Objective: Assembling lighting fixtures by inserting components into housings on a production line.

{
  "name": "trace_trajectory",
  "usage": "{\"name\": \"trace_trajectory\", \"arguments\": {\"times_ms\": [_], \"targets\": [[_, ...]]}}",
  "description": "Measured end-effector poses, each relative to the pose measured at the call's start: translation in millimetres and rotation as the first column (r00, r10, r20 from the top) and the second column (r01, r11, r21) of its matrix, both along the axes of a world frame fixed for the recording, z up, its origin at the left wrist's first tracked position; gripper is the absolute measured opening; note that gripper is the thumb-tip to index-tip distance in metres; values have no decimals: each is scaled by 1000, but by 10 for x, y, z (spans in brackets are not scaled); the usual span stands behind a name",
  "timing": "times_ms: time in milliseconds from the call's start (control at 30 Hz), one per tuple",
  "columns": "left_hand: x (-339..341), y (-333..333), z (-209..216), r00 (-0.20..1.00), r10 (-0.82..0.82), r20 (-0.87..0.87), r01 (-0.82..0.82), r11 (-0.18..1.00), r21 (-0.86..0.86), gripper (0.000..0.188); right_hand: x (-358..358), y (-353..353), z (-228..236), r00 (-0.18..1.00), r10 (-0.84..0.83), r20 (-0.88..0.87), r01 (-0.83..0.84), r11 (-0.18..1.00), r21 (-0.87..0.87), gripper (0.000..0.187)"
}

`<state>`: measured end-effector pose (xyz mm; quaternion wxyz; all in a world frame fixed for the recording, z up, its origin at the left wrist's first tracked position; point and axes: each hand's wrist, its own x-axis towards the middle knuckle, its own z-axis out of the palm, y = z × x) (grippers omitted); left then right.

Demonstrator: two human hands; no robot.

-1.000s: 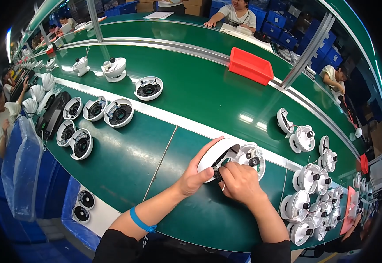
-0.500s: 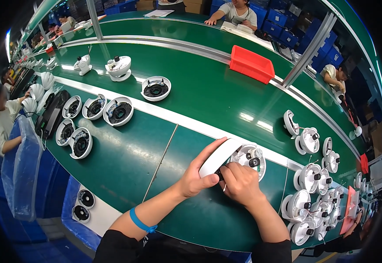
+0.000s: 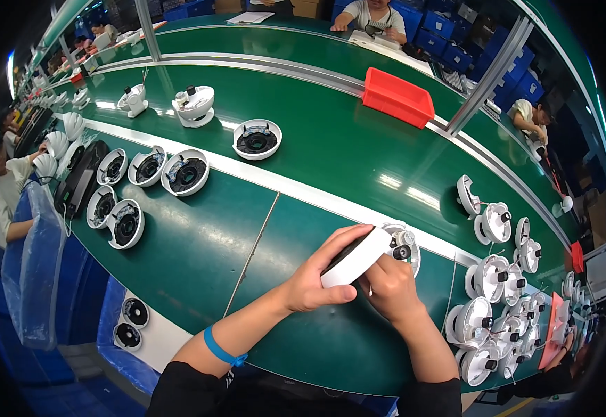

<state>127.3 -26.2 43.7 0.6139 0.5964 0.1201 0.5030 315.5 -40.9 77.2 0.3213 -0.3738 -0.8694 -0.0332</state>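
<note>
My left hand [image 3: 315, 278] grips a round white camera housing shell [image 3: 358, 258] by its rim, thumb below and fingers over the top. The shell stands tilted on edge, with a black part showing at its left side. Close behind it, my right hand [image 3: 391, 286] is closed, fingers curled; a small pale tip shows by them, but what they hold is mostly hidden behind the shell. Just beyond the right hand sits a white camera body [image 3: 414, 263] with a black lens and a round silver part, partly covered by the shell and hand.
Several white half-shells with black insides [image 3: 185, 172] lie at the left. Several camera bodies with lenses [image 3: 490, 278] crowd the right. A green conveyor belt [image 3: 317, 132] runs beyond a white rail, carrying more parts. A red bin [image 3: 397, 99] stands at its far side. Co-workers sit around.
My left hand has turned and tilted the shell, which now covers more of the right hand and camera body. Parts on the belt have shifted right. The co-worker opposite has moved their hands.
</note>
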Motion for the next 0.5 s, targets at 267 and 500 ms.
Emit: {"name": "trace_trajectory", "arguments": {"times_ms": [267, 500], "targets": [[18, -8, -90, 929, 70, 362, 71, 930, -361, 90, -67, -16, 119, 954, 66, -291, -148, 952, -268, 35], [73, 64, -191, 883, 81, 462, 199, 827, -526, 71, -80, -20, 21, 961, 124, -248, -185, 953, -239, 32]]}}
